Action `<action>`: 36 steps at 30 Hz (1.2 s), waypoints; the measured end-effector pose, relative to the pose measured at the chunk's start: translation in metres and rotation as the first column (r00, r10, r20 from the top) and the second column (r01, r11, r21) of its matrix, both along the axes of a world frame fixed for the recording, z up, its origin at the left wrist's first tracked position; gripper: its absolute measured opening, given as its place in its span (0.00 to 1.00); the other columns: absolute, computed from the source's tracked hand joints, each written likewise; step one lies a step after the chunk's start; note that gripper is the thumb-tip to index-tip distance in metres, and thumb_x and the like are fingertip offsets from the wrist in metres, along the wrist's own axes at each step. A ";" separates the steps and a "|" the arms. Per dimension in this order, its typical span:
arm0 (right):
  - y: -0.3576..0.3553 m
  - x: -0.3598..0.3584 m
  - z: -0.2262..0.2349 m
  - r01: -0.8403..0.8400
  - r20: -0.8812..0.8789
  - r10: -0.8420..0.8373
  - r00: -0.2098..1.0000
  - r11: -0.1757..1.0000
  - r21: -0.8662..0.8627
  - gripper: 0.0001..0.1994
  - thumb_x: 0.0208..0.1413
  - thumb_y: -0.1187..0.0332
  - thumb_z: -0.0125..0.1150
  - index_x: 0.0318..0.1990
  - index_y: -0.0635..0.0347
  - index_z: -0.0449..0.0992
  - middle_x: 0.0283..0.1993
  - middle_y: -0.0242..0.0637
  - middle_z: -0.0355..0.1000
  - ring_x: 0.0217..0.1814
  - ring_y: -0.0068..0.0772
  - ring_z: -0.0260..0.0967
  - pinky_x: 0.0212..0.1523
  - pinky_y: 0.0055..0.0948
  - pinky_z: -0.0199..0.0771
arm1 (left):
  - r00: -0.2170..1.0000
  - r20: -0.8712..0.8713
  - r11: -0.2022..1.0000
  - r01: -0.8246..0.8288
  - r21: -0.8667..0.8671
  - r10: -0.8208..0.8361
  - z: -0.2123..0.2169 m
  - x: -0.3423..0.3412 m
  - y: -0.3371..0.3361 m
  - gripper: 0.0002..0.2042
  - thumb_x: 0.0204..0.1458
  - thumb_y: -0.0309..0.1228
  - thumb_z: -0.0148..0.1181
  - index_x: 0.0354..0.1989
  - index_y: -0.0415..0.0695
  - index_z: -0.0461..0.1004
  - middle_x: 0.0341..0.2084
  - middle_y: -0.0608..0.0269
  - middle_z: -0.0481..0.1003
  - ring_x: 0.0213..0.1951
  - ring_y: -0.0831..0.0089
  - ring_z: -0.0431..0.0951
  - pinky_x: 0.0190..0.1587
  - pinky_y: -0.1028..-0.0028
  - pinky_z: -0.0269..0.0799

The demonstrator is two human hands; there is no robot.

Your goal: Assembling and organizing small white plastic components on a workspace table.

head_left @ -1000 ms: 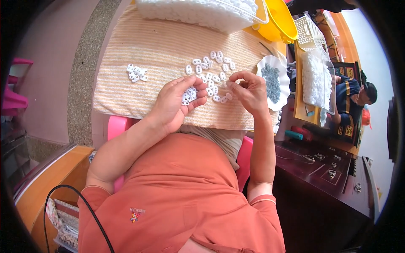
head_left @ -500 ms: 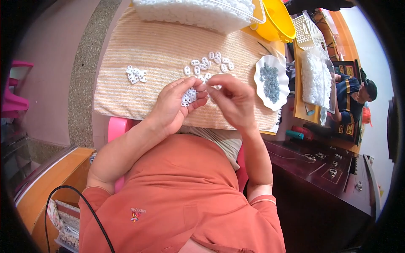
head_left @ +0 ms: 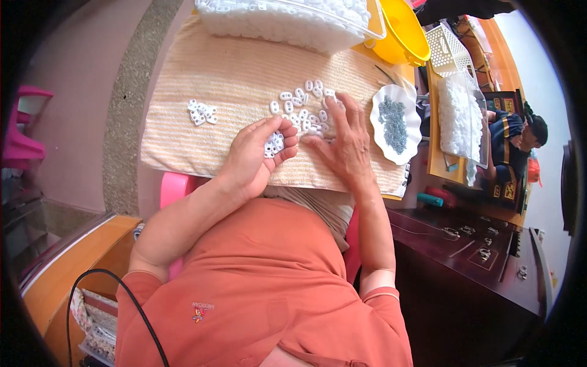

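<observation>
My left hand (head_left: pixel 249 154) is cupped, palm up, its fingers curled around several small white plastic pieces with two holes (head_left: pixel 274 145). To its right, my right hand (head_left: pixel 347 145) reaches over the towel with fingers spread, nothing visible in its grasp. Its fingertips are at the edge of a loose scatter of oval white pieces with two holes (head_left: pixel 304 115), partly covering some. A small heap of similar white pieces (head_left: pixel 202 112) lies apart, farther left. Right of my right hand, a scalloped white plate (head_left: pixel 413 134) holds many tiny grey metal-looking pieces (head_left: pixel 393 122), too small to name surely.
The table wears a striped towel (head_left: pixel 183 73). At its far edge stand a clear bin of white pieces (head_left: pixel 275 30) and a yellow basin (head_left: pixel 400 33). Beyond on the right are a perforated basket (head_left: pixel 449 49), another filled bin (head_left: pixel 458 116) and a seated person (head_left: pixel 507 134).
My right hand has left my left hand's fingertips, moved right to the scattered pieces and spread its fingers. My left hand stays cupped, its fingers curled more.
</observation>
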State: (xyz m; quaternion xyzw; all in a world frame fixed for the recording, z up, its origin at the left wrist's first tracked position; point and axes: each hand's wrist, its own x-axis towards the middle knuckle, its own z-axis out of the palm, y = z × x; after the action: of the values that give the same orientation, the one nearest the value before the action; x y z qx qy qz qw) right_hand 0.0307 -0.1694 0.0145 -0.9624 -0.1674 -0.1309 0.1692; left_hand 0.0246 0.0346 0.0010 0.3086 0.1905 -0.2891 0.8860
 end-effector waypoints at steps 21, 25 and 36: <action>-0.020 0.023 -0.013 0.027 0.086 -0.037 0.996 0.993 0.118 0.24 0.48 0.63 0.68 0.51 0.65 0.71 0.57 0.51 0.63 0.59 0.55 0.61 0.56 0.45 0.66 | 1.000 0.021 0.998 -0.017 0.058 0.016 0.004 -0.009 -0.007 0.10 0.61 0.36 0.53 0.40 0.41 0.72 0.34 0.62 0.74 0.36 0.75 0.75 0.38 0.76 0.76; -0.005 0.020 -0.008 -0.072 0.023 0.070 0.997 0.990 0.124 0.25 0.50 0.62 0.67 0.54 0.64 0.69 0.58 0.51 0.63 0.61 0.55 0.61 0.60 0.44 0.63 | 1.000 0.029 0.998 -0.006 0.061 0.004 0.003 -0.009 -0.006 0.11 0.61 0.36 0.52 0.39 0.41 0.72 0.34 0.62 0.74 0.35 0.76 0.75 0.38 0.76 0.75; 0.004 0.029 -0.015 -0.041 0.034 0.034 0.999 0.965 0.259 0.22 0.48 0.66 0.68 0.50 0.65 0.71 0.54 0.53 0.66 0.57 0.56 0.63 0.56 0.43 0.66 | 0.999 0.036 0.998 0.007 0.068 -0.009 0.004 -0.012 -0.010 0.11 0.61 0.37 0.52 0.39 0.42 0.72 0.33 0.63 0.74 0.33 0.76 0.74 0.37 0.77 0.74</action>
State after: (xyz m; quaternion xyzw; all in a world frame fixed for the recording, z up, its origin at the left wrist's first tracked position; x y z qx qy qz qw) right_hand 0.0599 -0.1651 -0.0003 -0.9266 -0.1695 -0.1625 0.2938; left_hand 0.0126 0.0249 0.0053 0.3446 0.1827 -0.2804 0.8771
